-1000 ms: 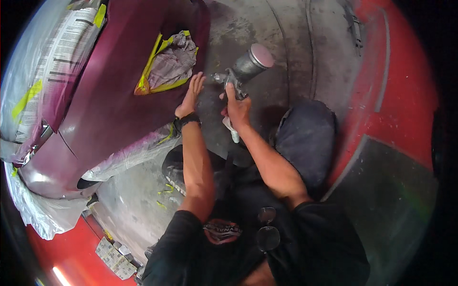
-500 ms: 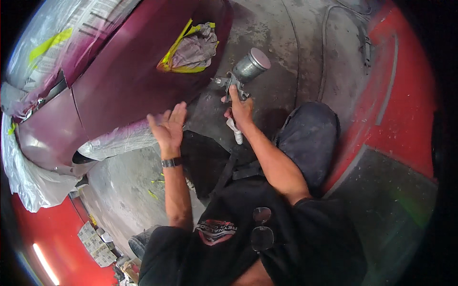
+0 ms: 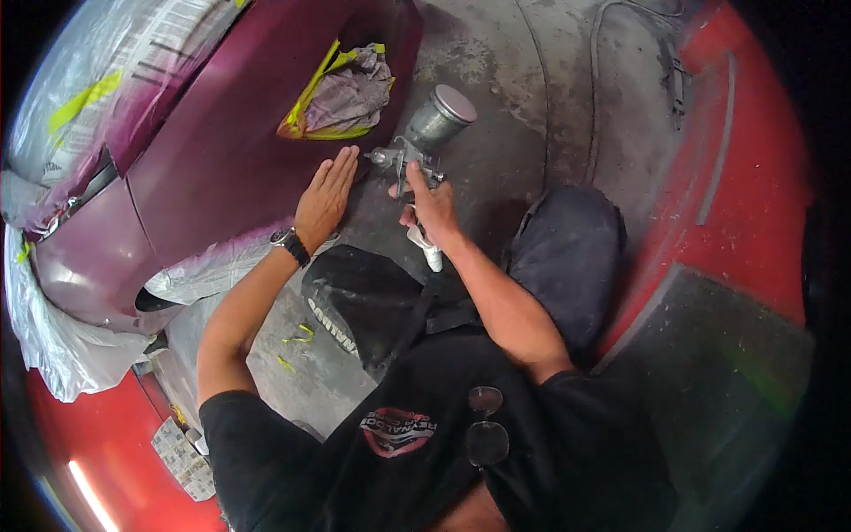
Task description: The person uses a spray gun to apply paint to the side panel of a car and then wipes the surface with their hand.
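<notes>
**Spray gun (image 3: 421, 135) held beside a purple panel (image 3: 222, 124)**

The right grip (image 3: 432, 206) is wrapped around the spray gun, its nozzle (image 3: 373, 157) facing the panel. The left grip (image 3: 321, 206), fingers straight and together, appears empty near the nozzle; contact with the panel cannot be told. Judged step: gauging aim; spraying would call for the left grip to move clear first.

Below me, scuffed grey concrete floor (image 3: 492, 75), a curving hose (image 3: 594, 97) along it, yellow tape scraps (image 3: 306, 334) to my left
</notes>
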### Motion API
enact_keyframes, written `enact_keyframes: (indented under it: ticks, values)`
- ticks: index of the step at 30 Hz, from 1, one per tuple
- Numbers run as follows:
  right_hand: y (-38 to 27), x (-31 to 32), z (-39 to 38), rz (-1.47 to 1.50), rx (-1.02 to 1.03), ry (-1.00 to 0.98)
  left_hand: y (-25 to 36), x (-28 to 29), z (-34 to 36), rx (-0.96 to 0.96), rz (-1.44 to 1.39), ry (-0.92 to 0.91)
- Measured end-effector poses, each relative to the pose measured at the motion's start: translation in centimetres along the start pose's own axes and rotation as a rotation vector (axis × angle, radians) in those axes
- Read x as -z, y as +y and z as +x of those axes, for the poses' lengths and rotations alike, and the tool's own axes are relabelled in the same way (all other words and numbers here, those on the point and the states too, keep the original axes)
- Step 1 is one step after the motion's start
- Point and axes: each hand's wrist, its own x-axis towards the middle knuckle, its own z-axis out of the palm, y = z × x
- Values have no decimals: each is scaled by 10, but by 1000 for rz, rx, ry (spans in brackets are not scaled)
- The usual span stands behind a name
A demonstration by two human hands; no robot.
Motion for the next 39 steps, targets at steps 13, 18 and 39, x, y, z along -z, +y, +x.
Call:
enact_keyframes:
  ticks: [13, 18, 39]
  values:
    - [0, 12, 13, 44, 74, 183, 43, -25, 105, -172, 84, -220]
    - [-2, 19, 13, 67, 44, 203, 39, -26, 74, -267, 183, -189]
    - [-18, 9, 9, 155, 96, 263, 45, -35, 171, 86, -22, -156]
